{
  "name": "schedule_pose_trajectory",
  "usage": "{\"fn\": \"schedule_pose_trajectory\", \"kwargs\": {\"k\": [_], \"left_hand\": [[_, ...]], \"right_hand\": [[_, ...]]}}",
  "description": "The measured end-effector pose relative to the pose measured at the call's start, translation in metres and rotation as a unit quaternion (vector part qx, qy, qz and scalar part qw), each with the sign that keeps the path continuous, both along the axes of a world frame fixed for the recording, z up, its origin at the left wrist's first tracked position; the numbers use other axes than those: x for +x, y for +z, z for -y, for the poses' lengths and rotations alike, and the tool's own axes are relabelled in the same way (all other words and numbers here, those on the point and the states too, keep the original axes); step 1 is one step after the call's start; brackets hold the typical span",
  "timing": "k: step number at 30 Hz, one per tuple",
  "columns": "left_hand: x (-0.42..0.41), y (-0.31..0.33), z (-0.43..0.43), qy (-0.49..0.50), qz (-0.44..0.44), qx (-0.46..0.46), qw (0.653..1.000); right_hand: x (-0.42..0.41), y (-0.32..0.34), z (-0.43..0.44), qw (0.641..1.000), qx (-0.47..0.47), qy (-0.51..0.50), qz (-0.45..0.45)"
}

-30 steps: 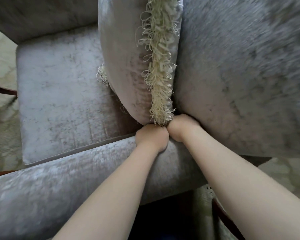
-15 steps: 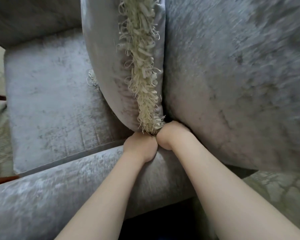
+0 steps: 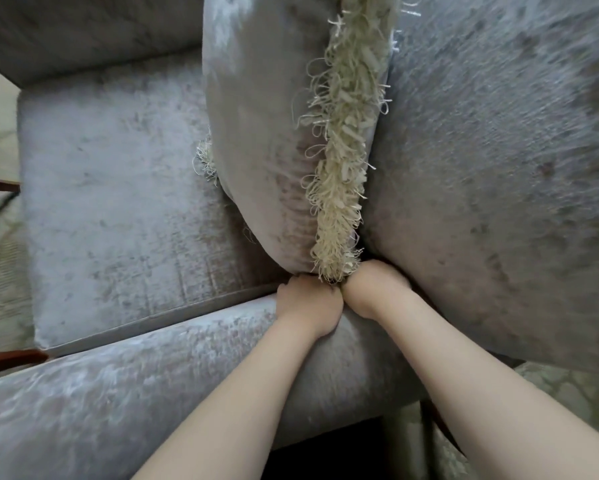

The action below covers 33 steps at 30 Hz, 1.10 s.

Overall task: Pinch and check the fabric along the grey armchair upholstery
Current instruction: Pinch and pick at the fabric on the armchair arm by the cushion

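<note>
Hands: left hand (image 3: 306, 306) and right hand (image 3: 374, 289) are pressing together at the armrest (image 3: 152, 393) corner; fingers hidden, grip untellable.
Remaining: seat (image 3: 118, 202) is seemingly awaiting checking.

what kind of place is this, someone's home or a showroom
Most likely a home sitting room, though a hotel lounge cannot be ruled out. The signs: a grey velvet armchair, a fringed throw cushion propped on its seat, and pale patterned flooring around it.

Forearms (image 3: 229, 393) outstretched, left hand (image 3: 308, 306) and right hand (image 3: 372, 289) touching side by side (fingertips hidden).
</note>
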<state>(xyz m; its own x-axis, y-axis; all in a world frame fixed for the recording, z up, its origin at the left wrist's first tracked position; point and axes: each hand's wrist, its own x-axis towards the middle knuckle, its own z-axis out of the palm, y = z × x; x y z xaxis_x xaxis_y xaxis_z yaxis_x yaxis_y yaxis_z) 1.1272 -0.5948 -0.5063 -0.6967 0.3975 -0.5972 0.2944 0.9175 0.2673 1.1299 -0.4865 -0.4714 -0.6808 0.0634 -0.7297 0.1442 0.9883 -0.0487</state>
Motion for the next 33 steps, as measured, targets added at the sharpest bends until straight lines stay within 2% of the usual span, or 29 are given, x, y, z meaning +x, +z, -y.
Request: {"fn": "schedule_pose_trajectory", "kwargs": {"k": [2,4,7,9,11,14,16,19,21,23,24,26,28,30,33], "left_hand": [[-0.004,0.002,0.009,0.014,0.046,0.046,0.998],[-0.007,0.007,0.026,0.02,0.087,0.07,0.994],[-0.013,0.007,0.074,0.013,0.083,0.026,0.996],[-0.021,0.007,0.131,0.068,0.079,-0.011,0.994],[-0.029,0.008,0.201,0.129,0.063,-0.071,0.987],[-0.026,0.013,0.307,0.206,0.06,-0.206,0.955],[-0.016,0.016,0.358,0.274,0.081,-0.251,0.925],[-0.005,0.021,0.404,0.359,0.072,-0.276,0.889],[0.003,0.023,0.429,0.442,0.071,-0.271,0.852],[0.013,0.021,0.452,0.548,0.087,-0.177,0.813],[0.018,0.019,0.459,0.572,0.091,-0.126,0.805],[0.022,0.02,0.462,0.547,0.067,-0.096,0.829],[0.021,0.024,0.459,0.507,0.031,-0.115,0.854],[0.02,0.029,0.453,0.492,0.007,-0.129,0.861],[0.024,0.03,0.452,0.47,0.002,-0.153,0.869]], "right_hand": [[0.003,0.006,0.003,1.0,0.02,-0.004,0.008],[0.001,0.017,0.015,0.996,0.085,-0.001,0.039],[-0.012,0.034,0.049,0.974,0.184,0.024,0.13],[-0.028,0.045,0.087,0.969,0.187,0.074,0.143],[-0.044,0.052,0.131,0.981,0.114,0.121,0.097],[-0.062,0.044,0.209,0.985,-0.064,0.157,0.034],[-0.068,0.026,0.263,0.973,-0.127,0.189,0.029],[-0.069,-0.01,0.345,0.954,-0.175,0.233,0.07],[-0.064,-0.027,0.393,0.945,-0.205,0.236,0.092],[-0.058,-0.037,0.433,0.942,-0.239,0.217,0.094],[-0.055,-0.039,0.451,0.94,-0.258,0.204,0.095],[-0.05,-0.041,0.478,0.93,-0.307,0.167,0.117],[-0.048,-0.041,0.493,0.916,-0.34,0.163,0.137],[-0.047,-0.043,0.499,0.907,-0.347,0.188,0.147],[-0.044,-0.045,0.5,0.917,-0.324,0.184,0.139]]}}
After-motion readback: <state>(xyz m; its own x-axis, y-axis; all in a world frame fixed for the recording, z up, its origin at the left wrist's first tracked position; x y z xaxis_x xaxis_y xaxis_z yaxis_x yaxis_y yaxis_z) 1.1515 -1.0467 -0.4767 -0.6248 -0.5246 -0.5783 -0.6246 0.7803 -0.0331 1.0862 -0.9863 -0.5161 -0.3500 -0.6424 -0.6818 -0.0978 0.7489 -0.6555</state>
